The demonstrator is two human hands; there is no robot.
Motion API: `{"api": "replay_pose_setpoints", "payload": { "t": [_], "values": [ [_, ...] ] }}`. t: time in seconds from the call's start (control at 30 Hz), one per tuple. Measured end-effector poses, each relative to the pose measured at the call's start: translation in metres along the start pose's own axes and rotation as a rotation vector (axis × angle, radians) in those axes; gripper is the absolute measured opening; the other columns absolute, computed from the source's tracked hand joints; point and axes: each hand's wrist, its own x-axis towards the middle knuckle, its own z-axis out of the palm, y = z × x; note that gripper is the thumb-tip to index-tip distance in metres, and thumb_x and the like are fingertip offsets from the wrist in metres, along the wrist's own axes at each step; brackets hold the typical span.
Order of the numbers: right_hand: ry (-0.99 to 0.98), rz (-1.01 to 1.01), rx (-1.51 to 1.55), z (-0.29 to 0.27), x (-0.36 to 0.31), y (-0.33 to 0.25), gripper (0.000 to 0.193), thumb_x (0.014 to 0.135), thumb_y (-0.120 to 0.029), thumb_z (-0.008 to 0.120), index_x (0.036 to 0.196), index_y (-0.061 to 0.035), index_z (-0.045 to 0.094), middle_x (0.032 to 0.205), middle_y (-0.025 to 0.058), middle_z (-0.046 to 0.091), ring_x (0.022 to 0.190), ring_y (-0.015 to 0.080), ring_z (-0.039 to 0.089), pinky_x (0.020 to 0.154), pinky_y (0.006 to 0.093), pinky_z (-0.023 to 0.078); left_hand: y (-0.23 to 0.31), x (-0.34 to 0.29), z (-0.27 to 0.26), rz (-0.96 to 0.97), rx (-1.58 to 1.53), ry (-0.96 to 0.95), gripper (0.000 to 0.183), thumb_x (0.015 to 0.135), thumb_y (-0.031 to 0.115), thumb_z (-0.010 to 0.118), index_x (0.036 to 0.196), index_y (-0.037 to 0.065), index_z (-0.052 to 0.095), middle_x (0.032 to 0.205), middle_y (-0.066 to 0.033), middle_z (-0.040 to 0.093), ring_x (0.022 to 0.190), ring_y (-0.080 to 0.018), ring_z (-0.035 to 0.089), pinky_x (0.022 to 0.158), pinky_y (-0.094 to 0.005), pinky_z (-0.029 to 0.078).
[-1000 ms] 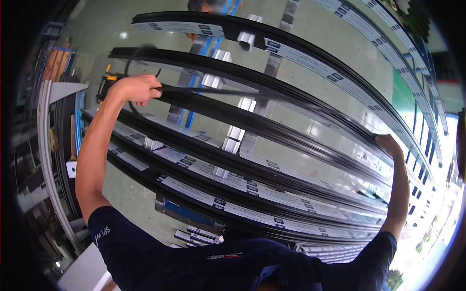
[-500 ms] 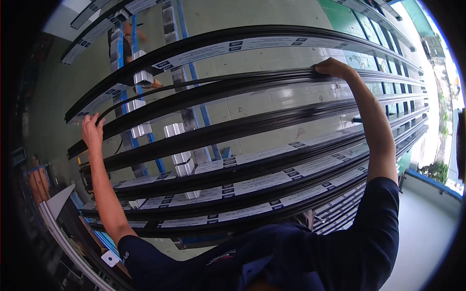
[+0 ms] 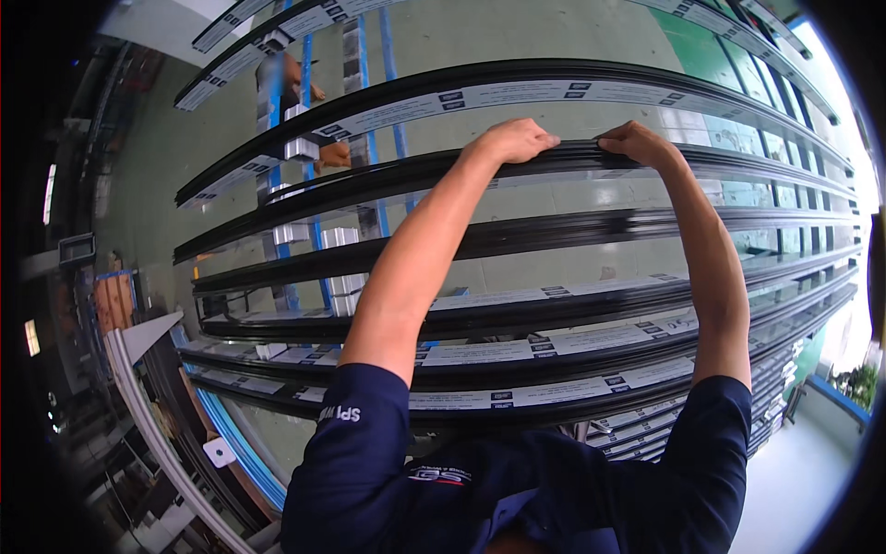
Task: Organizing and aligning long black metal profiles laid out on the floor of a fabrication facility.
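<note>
Both arms reach forward to a long black profile (image 3: pixel 415 171) that runs across the view. My left hand (image 3: pixel 515 140) is closed with its fingertips pressed on the top edge of this profile. A short way to its right, my right hand (image 3: pixel 639 144) pinches the same edge, thumb and fingers together. A thin, flexible black strip (image 3: pixel 318 183) lies along the far edge of the profile to the left of my hands. Under the fingers the strip and the profile merge into one dark line.
Nearer to me lie several more parallel black profiles (image 3: pixel 554 233), some with white printed film. Another film-covered profile (image 3: pixel 397 103) lies beyond. Blue-and-grey rails (image 3: pixel 355 65) and silver blocks (image 3: pixel 343 277) support them. A person's hand (image 3: pixel 332 155) shows at far left.
My left hand has moved right from the profile's left end, where it held the strip raised, to beside my right hand. The strip now lies lower, close along the profile. The view has shifted slightly.
</note>
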Motion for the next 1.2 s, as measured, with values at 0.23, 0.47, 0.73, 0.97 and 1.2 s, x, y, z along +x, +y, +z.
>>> {"api": "replay_pose_setpoints", "payload": {
  "t": [0.23, 0.47, 0.73, 0.97, 1.2],
  "values": [
    [0.037, -0.055, 0.062, -0.005, -0.011, -0.002, 0.033, 0.093, -0.027, 0.065, 0.116, -0.0038, 0.070, 0.101, 0.0129, 0.074, 0.091, 0.0177, 0.066, 0.090, 0.0313, 0.049, -0.071, -0.060, -0.038, -0.148, 0.022, 0.003, 0.041, 0.093, 0.050, 0.056, 0.101, 0.012, 0.071, 0.084, -0.0155, 0.067, 0.079, -0.0302, 0.061, 0.077, -0.0396, 0.048],
    [0.025, -0.029, 0.076, -0.002, -0.009, -0.008, 0.033, 0.091, -0.028, 0.068, 0.115, -0.0050, 0.071, 0.100, 0.0111, 0.074, 0.091, 0.0174, 0.065, 0.089, 0.0307, 0.048, -0.166, -0.178, -0.134, -0.422, 0.299, -0.024, 0.041, 0.088, 0.054, 0.064, 0.099, 0.015, 0.074, 0.083, -0.0125, 0.068, 0.081, -0.0289, 0.064, 0.078, -0.0395, 0.048],
    [0.029, -0.009, -0.034, -0.006, -0.021, -0.012, 0.038, 0.095, -0.033, 0.062, 0.113, -0.0005, 0.070, 0.092, 0.0111, 0.073, 0.083, 0.0157, 0.064, 0.083, 0.0296, 0.049, -0.204, -0.272, -0.183, -0.557, 0.322, 0.146, 0.038, 0.084, 0.052, 0.068, 0.107, 0.022, 0.075, 0.108, -0.0081, 0.072, 0.106, -0.0316, 0.065, 0.093, -0.0403, 0.049],
    [-0.077, 0.039, 0.127, -0.004, -0.005, 0.004, 0.036, 0.097, -0.027, 0.061, 0.116, 0.0033, 0.068, 0.090, 0.0066, 0.071, 0.080, 0.0112, 0.058, 0.080, 0.0283, 0.048, -0.249, -0.299, -0.202, -0.430, 0.232, 0.168, 0.038, 0.085, 0.048, 0.069, 0.107, 0.017, 0.075, 0.107, -0.0096, 0.072, 0.103, -0.0296, 0.066, 0.091, -0.0389, 0.050],
    [-0.041, 0.039, 0.075, -0.006, -0.007, 0.002, 0.036, 0.097, -0.027, 0.061, 0.117, 0.0026, 0.067, 0.091, 0.0079, 0.071, 0.080, 0.0124, 0.060, 0.081, 0.0283, 0.048, -0.233, -0.285, -0.201, -0.447, 0.255, 0.087, 0.040, 0.084, 0.046, 0.071, 0.104, 0.012, 0.075, 0.098, -0.0128, 0.072, 0.091, -0.0267, 0.067, 0.083, -0.0379, 0.050]
  ]
}}
